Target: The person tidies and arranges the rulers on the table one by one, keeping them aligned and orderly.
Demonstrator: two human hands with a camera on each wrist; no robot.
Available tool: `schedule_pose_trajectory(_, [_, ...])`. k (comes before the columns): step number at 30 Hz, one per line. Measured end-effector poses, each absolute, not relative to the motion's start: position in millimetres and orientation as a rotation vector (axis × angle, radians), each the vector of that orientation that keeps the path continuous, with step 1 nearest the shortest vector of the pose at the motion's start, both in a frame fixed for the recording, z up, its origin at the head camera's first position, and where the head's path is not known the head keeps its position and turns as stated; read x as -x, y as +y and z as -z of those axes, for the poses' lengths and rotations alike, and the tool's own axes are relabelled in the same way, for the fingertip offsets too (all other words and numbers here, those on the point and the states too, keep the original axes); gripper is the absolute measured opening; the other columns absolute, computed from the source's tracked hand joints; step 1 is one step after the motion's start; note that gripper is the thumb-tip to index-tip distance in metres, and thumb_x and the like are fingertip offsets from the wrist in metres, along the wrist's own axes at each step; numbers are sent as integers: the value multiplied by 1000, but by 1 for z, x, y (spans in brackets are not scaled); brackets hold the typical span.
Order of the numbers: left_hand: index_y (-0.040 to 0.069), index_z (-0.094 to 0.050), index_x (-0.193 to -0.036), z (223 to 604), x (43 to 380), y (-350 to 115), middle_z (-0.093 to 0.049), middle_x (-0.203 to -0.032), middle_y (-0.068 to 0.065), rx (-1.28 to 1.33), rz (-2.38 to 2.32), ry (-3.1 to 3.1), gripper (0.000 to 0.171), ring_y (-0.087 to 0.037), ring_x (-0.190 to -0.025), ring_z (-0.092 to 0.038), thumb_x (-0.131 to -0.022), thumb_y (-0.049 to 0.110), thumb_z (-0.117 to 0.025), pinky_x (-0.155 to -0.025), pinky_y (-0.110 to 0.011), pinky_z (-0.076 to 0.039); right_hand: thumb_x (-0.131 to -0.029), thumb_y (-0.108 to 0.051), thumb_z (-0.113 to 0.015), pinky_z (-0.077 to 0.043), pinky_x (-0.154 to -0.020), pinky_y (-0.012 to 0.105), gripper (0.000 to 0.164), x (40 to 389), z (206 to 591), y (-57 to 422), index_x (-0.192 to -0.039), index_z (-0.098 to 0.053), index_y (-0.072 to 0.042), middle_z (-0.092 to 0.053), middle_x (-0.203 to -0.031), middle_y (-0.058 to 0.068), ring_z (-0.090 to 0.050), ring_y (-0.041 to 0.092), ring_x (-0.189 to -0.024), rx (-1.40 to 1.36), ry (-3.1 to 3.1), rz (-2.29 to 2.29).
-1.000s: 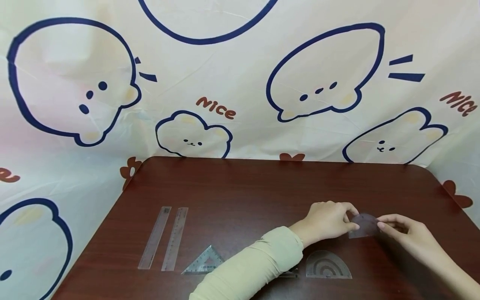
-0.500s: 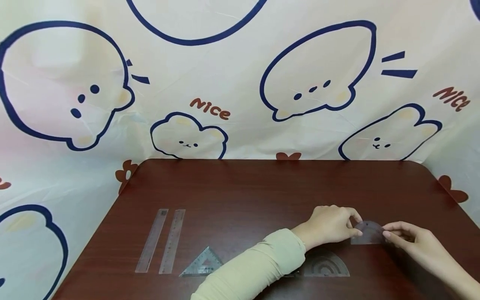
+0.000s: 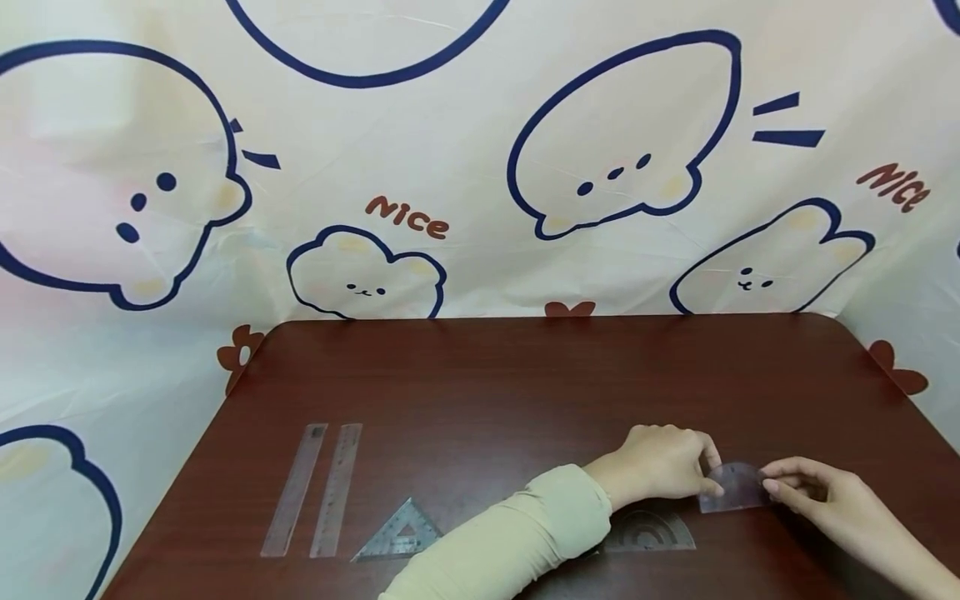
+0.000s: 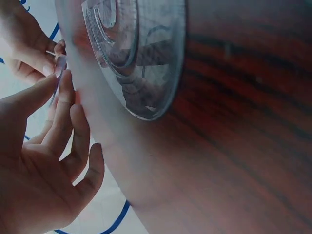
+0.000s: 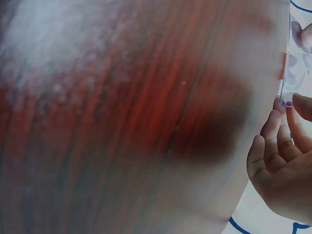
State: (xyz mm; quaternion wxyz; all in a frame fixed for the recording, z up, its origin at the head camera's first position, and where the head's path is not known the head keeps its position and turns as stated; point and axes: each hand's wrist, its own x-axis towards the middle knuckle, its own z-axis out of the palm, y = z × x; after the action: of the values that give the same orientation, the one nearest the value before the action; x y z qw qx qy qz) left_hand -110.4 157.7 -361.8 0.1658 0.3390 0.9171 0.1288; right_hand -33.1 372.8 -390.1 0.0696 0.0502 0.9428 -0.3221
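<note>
Both hands pinch a small clear protractor (image 3: 738, 487), raised over the right part of the table. My left hand (image 3: 663, 463) has thumb and forefinger at its left end, and its other fingers are loosely bent in the left wrist view. At the opposite end, my right hand (image 3: 828, 493) grips the rim between thumb and fingers. The right wrist view catches the transparent protractor (image 5: 296, 73) edge-on, next to the right hand (image 5: 285, 163). A second protractor (image 3: 667, 533) lies flat just below the left hand, partly covered by the forearm.
Two clear rulers (image 3: 296, 492) (image 3: 336, 492) lie side by side on the left of the brown table (image 3: 480, 367). A set square (image 3: 405, 531) sits nearer the middle, its right corner close to the sleeve (image 3: 517, 533). Printed cloth (image 3: 480, 167) rises behind the table.
Both hands have brought the held protractor slightly nearer and rightward, level with the flat one's right side. The grip stays the same. The head view has shifted a little.
</note>
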Motion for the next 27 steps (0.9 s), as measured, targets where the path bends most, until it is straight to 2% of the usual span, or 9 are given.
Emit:
schedule_pose_trajectory(8, [45,-66,-93,366,103,161,-54,-70,30,-1016,-191,2595,15,6,-74,-54,-84,55,-73,-75,-26,-41,-95,-29,-69,-47,-61,26,27,29,395,370,-111,-69,-6,-68,-90,0,-61,6,-70,-153,2831,893])
schedule_pose_trajectory(14, [46,-68,-99,369,99,161,-50,-67,28,-1066,-141,2610,19,7,-72,-51,-84,55,-74,-73,-26,-42,-93,-22,-71,-44,-60,27,17,28,398,368,-105,-72,-11,-65,-89,-3,-57,7,-69,-144,2836,813])
schedule_pose_trajectory(21, [47,-68,-110,370,96,162,-59,-86,30,-1094,-114,2596,30,5,-86,-56,-82,56,-75,-76,-28,-44,-92,-24,-72,-41,-60,25,15,23,399,369,-104,-72,-14,-63,-87,-4,-52,3,-68,-134,2804,783])
schedule_pose_trajectory(27, [47,-67,-110,370,94,164,-60,-92,31,-1106,-78,2589,30,5,-85,-55,-83,56,-74,-79,-29,-42,-91,-21,-72,-40,-59,25,15,22,399,369,-103,-73,-12,-62,-85,-4,-50,3,-66,-115,2810,799])
